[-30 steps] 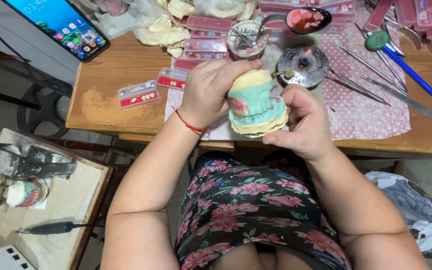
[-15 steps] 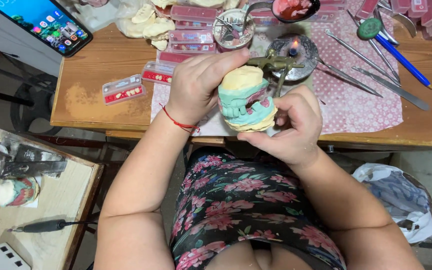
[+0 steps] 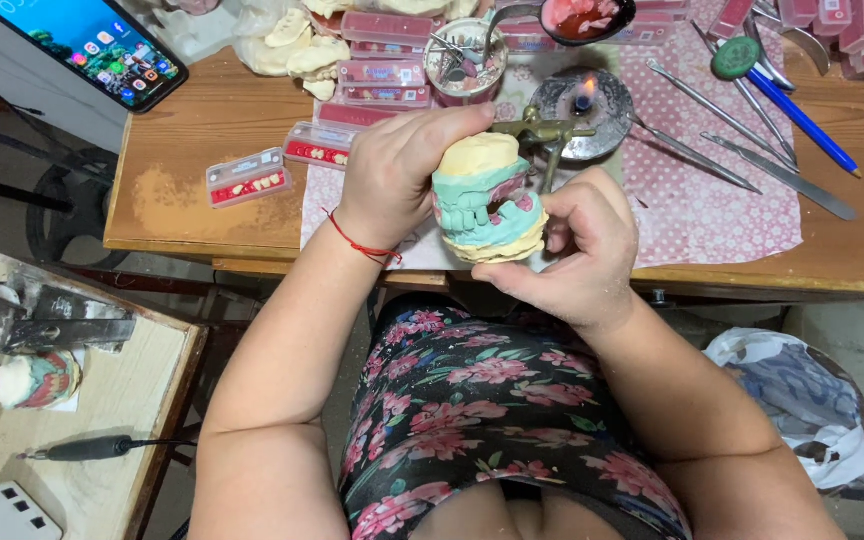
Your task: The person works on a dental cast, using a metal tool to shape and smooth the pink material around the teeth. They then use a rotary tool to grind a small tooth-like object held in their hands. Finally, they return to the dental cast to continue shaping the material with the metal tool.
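the dental model [image 3: 485,200] sits upright between both hands, above the counter [image 3: 192,150] edge; left hand [image 3: 392,175] clamped over its top; right hand [image 3: 587,245] cupping its underside, teeth facing right.

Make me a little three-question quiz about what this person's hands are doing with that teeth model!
1. True or false: both hands grip the dental model.
2. What burns behind the model? A) small flame in a metal dish B) candle in a jar C) nothing
3. Fill in: a red ___ circles the left hand's wrist.

Key
1. True: left hand on top, right hand beneath.
2. A, the burner.
3. String.
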